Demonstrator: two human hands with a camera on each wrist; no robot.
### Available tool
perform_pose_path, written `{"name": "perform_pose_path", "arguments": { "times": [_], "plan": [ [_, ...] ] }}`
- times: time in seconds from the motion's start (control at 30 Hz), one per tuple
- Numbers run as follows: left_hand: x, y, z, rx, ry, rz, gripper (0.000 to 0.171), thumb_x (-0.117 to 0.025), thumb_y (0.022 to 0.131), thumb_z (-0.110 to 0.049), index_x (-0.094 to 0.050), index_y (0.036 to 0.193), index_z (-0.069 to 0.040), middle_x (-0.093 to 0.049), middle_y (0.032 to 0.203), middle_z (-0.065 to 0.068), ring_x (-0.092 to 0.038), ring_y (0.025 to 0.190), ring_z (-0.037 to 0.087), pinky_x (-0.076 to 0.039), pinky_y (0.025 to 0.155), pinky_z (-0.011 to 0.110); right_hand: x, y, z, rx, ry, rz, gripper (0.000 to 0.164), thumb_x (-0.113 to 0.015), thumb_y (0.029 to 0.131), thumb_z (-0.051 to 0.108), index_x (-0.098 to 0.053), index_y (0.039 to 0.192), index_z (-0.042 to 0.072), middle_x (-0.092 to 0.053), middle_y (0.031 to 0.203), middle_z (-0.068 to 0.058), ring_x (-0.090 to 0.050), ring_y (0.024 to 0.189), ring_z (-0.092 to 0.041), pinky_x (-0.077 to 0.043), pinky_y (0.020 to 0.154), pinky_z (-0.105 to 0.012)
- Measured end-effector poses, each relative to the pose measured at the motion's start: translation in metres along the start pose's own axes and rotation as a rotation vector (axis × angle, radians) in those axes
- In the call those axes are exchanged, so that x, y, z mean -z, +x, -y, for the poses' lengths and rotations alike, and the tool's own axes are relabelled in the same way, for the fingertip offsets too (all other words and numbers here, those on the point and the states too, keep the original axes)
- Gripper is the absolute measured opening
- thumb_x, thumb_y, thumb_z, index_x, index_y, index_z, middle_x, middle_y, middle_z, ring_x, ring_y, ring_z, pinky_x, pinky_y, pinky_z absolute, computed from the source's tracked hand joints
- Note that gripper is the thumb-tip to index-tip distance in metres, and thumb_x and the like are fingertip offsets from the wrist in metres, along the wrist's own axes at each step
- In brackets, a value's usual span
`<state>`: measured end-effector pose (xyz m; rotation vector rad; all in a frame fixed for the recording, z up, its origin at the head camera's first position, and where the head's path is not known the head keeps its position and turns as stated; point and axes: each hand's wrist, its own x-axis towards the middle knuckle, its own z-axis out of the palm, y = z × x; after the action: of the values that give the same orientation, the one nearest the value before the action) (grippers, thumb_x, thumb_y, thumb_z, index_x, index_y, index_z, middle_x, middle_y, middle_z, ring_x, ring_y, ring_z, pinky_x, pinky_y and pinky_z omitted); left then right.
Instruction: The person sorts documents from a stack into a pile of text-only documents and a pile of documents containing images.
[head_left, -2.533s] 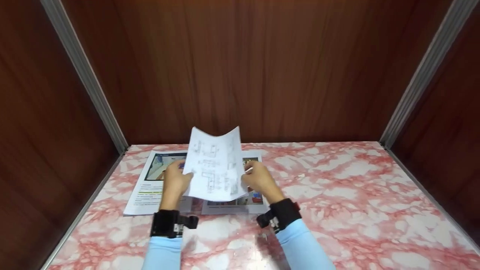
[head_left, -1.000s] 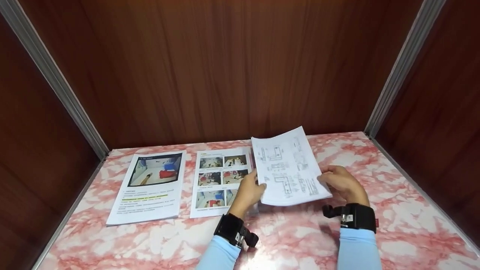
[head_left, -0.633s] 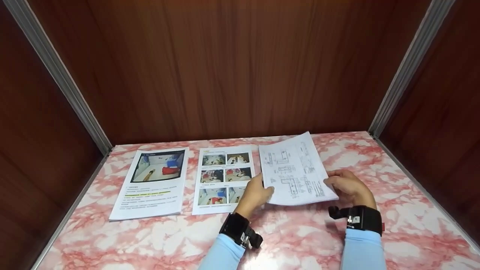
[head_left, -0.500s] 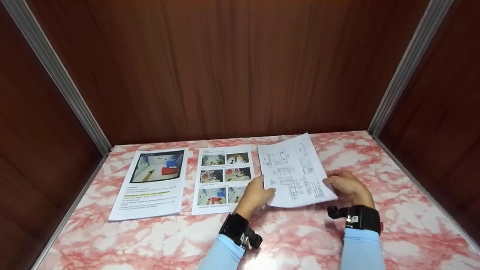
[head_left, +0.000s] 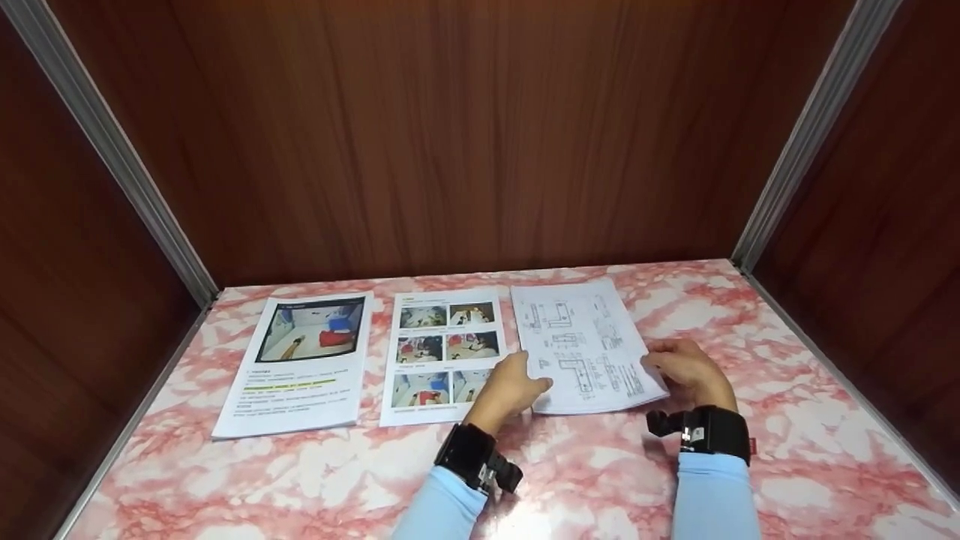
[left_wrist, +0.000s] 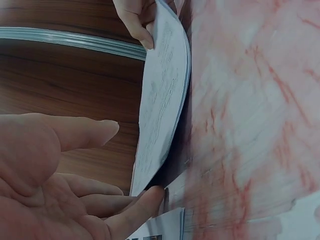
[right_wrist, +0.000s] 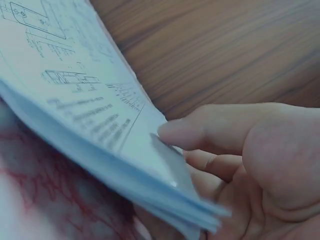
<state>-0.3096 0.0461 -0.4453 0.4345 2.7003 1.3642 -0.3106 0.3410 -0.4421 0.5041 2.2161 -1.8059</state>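
A stack of paper [head_left: 574, 352] printed with line drawings lies low over the table at the right of the row, its near edge bowed. My right hand [head_left: 694, 367] pinches its right edge, thumb on top and fingers beneath, as the right wrist view shows. At the left edge is my left hand [head_left: 514, 386]. In the left wrist view its thumb [left_wrist: 90, 132] stands off the paper, while the fingers [left_wrist: 135, 215] stretch out beside and under the edge. Part of the left hand overlaps the middle stack of photo pages [head_left: 442, 360] in the head view.
At the far left lies another stack of paper [head_left: 292, 397] with one large photo and a yellow-highlighted line. All rest on a red-and-white marbled table [head_left: 337, 480]. Brown wood-grain panels [head_left: 465, 135] with metal corner strips enclose the back and sides.
The drawing stack has moved right from above the other papers and come down near the table, flattening out. Its far edge has sunk. The left thumb has lifted off the sheet.
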Motion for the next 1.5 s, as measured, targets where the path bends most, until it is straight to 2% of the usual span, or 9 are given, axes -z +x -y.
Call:
{"name": "perform_pose_path", "arguments": {
  "times": [0.1, 0.33, 0.7, 0.93, 1.03, 1.17, 1.27, 1.37, 1.5],
  "plan": [
    [0.002, -0.001, -0.001, 0.008, 0.000, 0.002, 0.043, -0.076, 0.090, -0.015, -0.065, 0.123, 0.009, -0.071, 0.115, 0.022, -0.066, 0.111, 0.035, -0.050, 0.104, 0.046, 0.000, 0.000, 0.002, 0.011, -0.055, -0.023, 0.069, -0.062, 0.093, 0.007, -0.036, 0.157, -0.001, -0.046, 0.143, -0.024, -0.056, 0.112, -0.035, -0.057, 0.082, -0.047],
    [0.005, -0.001, -0.002, 0.001, -0.001, 0.007, 0.042, -0.076, 0.089, -0.016, -0.065, 0.121, 0.008, -0.071, 0.113, 0.021, -0.066, 0.109, 0.034, -0.050, 0.103, 0.045, 0.000, 0.003, 0.005, 0.056, -0.187, -0.083, 0.064, -0.060, 0.089, 0.007, -0.047, 0.151, -0.001, -0.053, 0.140, -0.022, -0.056, 0.111, -0.032, -0.051, 0.084, -0.037],
    [0.007, 0.000, 0.000, -0.012, -0.003, 0.007, 0.040, -0.075, 0.089, -0.015, -0.065, 0.122, 0.007, -0.071, 0.113, 0.020, -0.066, 0.109, 0.033, -0.050, 0.103, 0.046, -0.001, 0.004, 0.004, 0.053, -0.153, -0.076, 0.060, -0.061, 0.089, 0.004, -0.051, 0.148, -0.002, -0.057, 0.132, -0.022, -0.060, 0.104, -0.031, -0.054, 0.078, -0.037],
    [0.010, 0.000, 0.000, 0.001, -0.011, -0.002, 0.064, -0.074, 0.091, -0.017, -0.051, 0.142, 0.014, -0.059, 0.141, 0.029, -0.054, 0.134, 0.042, -0.040, 0.116, 0.048, 0.001, 0.000, 0.005, 0.054, -0.175, -0.091, 0.055, -0.061, 0.096, 0.011, -0.048, 0.147, -0.003, -0.055, 0.134, -0.022, -0.058, 0.106, -0.031, -0.051, 0.083, -0.037],
    [0.011, 0.001, 0.000, -0.019, -0.024, -0.014, 0.065, -0.074, 0.092, -0.017, -0.049, 0.144, 0.014, -0.058, 0.141, 0.031, -0.055, 0.134, 0.042, -0.041, 0.115, 0.048, 0.003, -0.003, 0.008, 0.057, -0.180, -0.105, 0.052, -0.060, 0.101, 0.017, -0.047, 0.147, -0.004, -0.053, 0.135, -0.023, -0.056, 0.108, -0.032, -0.051, 0.084, -0.038],
    [0.011, 0.002, 0.000, -0.049, -0.078, -0.023, 0.054, -0.072, 0.093, -0.012, -0.056, 0.139, 0.012, -0.066, 0.131, 0.029, -0.064, 0.122, 0.040, -0.049, 0.107, 0.045, 0.005, -0.009, 0.017, 0.045, -0.160, -0.095, 0.054, -0.059, 0.103, 0.023, -0.044, 0.149, -0.001, -0.050, 0.139, -0.024, -0.054, 0.114, -0.035, -0.052, 0.088, -0.042],
    [0.012, 0.002, 0.000, -0.056, -0.111, -0.034, 0.037, -0.072, 0.093, -0.009, -0.067, 0.126, 0.007, -0.073, 0.115, 0.020, -0.070, 0.108, 0.032, -0.054, 0.097, 0.040, 0.002, -0.014, 0.024, 0.054, -0.145, -0.078, 0.057, -0.058, 0.105, 0.027, -0.041, 0.152, 0.000, -0.049, 0.143, -0.024, -0.053, 0.120, -0.037, -0.051, 0.095, -0.046],
    [0.015, 0.000, -0.001, -0.070, -0.110, -0.052, 0.017, -0.074, 0.092, -0.009, -0.072, 0.106, 0.001, -0.073, 0.097, 0.009, -0.068, 0.091, 0.021, -0.055, 0.086, 0.035, -0.005, -0.017, 0.031, 0.149, -0.174, -0.092, 0.053, -0.058, 0.105, 0.025, -0.046, 0.148, -0.004, -0.054, 0.139, -0.025, -0.056, 0.120, -0.037, -0.050, 0.097, -0.044],
    [0.024, 0.000, -0.001, -0.086, -0.105, -0.077, 0.005, -0.074, 0.092, -0.010, -0.072, 0.090, -0.006, -0.070, 0.087, 0.001, -0.061, 0.080, 0.012, -0.054, 0.079, 0.031, -0.022, -0.020, 0.044, 0.322, -0.255, -0.136, 0.039, -0.056, 0.105, 0.017, -0.057, 0.134, -0.009, -0.066, 0.120, -0.022, -0.064, 0.106, -0.030, -0.052, 0.085, -0.034]
  ]
}}
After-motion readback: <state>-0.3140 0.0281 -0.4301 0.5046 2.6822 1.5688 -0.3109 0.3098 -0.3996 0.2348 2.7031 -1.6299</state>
